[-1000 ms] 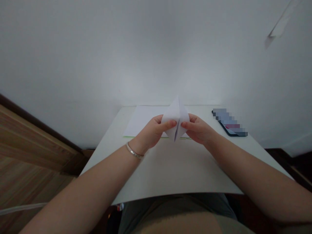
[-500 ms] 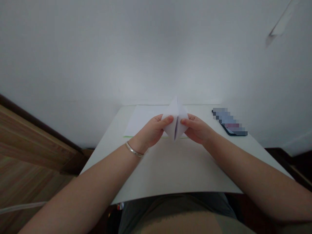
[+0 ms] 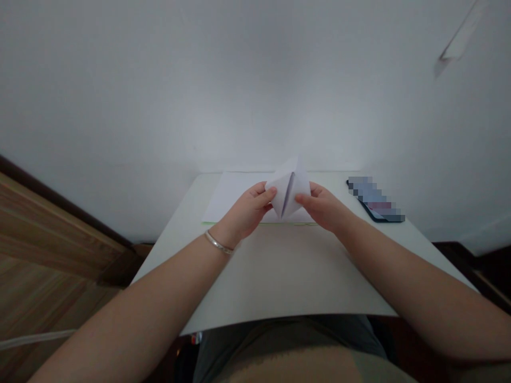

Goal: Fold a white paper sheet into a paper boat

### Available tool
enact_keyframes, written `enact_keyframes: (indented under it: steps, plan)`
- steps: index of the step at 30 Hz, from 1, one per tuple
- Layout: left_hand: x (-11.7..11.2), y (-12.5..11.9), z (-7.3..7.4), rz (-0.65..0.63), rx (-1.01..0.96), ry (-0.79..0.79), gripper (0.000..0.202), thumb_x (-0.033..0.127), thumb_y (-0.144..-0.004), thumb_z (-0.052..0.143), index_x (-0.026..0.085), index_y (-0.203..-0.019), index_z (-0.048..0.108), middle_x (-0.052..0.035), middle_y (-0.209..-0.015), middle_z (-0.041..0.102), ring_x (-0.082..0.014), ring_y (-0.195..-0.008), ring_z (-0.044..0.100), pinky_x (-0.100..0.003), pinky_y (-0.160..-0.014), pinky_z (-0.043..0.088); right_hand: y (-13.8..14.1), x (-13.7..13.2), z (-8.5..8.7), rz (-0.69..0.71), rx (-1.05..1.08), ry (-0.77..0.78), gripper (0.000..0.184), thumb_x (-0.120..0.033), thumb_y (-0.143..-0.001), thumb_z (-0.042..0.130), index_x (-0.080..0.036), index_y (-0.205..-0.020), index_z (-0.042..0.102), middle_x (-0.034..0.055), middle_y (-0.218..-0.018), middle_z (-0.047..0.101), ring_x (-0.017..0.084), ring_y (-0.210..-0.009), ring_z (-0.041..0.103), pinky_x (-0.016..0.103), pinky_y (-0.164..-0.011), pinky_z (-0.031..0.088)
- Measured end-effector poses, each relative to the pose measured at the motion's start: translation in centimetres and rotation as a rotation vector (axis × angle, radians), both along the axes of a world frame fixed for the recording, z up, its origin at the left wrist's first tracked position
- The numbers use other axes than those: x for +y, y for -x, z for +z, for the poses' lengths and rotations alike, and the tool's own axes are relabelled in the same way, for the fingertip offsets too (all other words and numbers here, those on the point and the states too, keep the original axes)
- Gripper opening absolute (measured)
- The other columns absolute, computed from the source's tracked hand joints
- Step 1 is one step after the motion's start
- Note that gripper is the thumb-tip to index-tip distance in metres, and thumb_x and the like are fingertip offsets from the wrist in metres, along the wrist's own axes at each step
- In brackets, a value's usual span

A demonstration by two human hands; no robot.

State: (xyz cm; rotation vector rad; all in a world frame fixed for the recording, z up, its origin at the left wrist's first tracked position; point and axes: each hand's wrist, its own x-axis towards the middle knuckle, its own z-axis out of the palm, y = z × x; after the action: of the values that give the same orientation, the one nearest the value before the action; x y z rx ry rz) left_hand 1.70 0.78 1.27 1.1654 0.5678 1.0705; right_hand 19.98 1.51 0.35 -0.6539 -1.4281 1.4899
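A folded white paper piece [image 3: 300, 183], pointed at top and bottom, is held up above the table between both hands. A dark slit runs down its middle, slanting to the lower left. My left hand [image 3: 251, 209] pinches its left side, thumb in front and fingers behind. On the opposite side my right hand [image 3: 325, 206] grips it the same way, with the thumb on the front face. A silver bracelet [image 3: 218, 243] circles my left wrist. The fingers behind the paper are partly hidden.
White sheets [image 3: 227, 194] with a green edge beneath lie at the back of the white table [image 3: 295, 282]. A phone [image 3: 375, 199] with a blurred screen rests at the right. The wall stands directly behind, and wooden furniture [image 3: 51, 229] is at the left.
The folded paper has tilted, its top leaning right and its lower tip shifting up and left. Its middle slit looks longer and more slanted. Both hands keep their hold.
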Motion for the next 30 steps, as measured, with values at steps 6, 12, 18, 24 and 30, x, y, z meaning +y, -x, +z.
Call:
enact_keyframes:
  steps: [6,12,18,24,30]
  plan:
    - [0.6,0.4,-0.3,0.065,0.033,-0.067,0.033,0.046,-0.075,0.070,0.015,-0.084,0.064,-0.0029,-0.082,0.065,-0.0163,-0.082,0.058,-0.031,-0.084,0.042,-0.9,0.6,-0.8,-0.091,-0.049,-0.057,0.030,-0.044,-0.071,0.074,-0.021,-0.090,0.072,0.0035,-0.096,0.073,0.021,-0.097,0.062,0.041,-0.097,0.040]
    - [0.7,0.5,-0.7,0.046,0.072,-0.058,0.035,0.049,-0.075,0.069,0.014,-0.081,0.062,-0.0053,-0.085,0.067,-0.0186,-0.087,0.060,-0.033,-0.086,0.042,-0.6,0.3,-0.5,0.106,0.005,0.070,0.040,-0.055,-0.070,0.071,-0.021,-0.092,0.072,0.0067,-0.098,0.072,0.025,-0.103,0.061,0.042,-0.097,0.041]
    - [0.6,0.5,-0.8,0.058,0.064,-0.037,0.034,0.050,-0.079,0.063,0.016,-0.084,0.063,-0.0048,-0.085,0.066,-0.0186,-0.089,0.060,-0.032,-0.085,0.044,-0.7,0.3,-0.2,0.115,0.053,0.088,0.037,-0.056,-0.075,0.065,-0.022,-0.089,0.071,0.0062,-0.099,0.072,0.024,-0.101,0.062,0.041,-0.094,0.043]
    - [0.7,0.3,-0.6,0.076,0.073,-0.066,0.035,0.051,-0.080,0.060,0.016,-0.085,0.060,-0.0061,-0.090,0.064,-0.0196,-0.091,0.058,-0.033,-0.084,0.045,-1.3,0.8,-0.6,-0.038,-0.060,0.054,0.036,-0.050,-0.062,0.079,-0.019,-0.080,0.072,0.0028,-0.079,0.071,0.019,-0.077,0.062,0.038,-0.084,0.046]
    - [0.7,0.5,-0.4,0.234,0.230,-0.109,0.030,0.046,-0.088,0.051,0.019,-0.096,0.060,-0.0064,-0.107,0.062,-0.0188,-0.102,0.055,-0.031,-0.086,0.044,-1.7,0.6,-0.3,-0.209,-0.284,-0.189,0.024,-0.045,-0.073,0.071,-0.022,-0.079,0.072,-0.0003,-0.081,0.069,0.018,-0.079,0.060,0.033,-0.080,0.043]
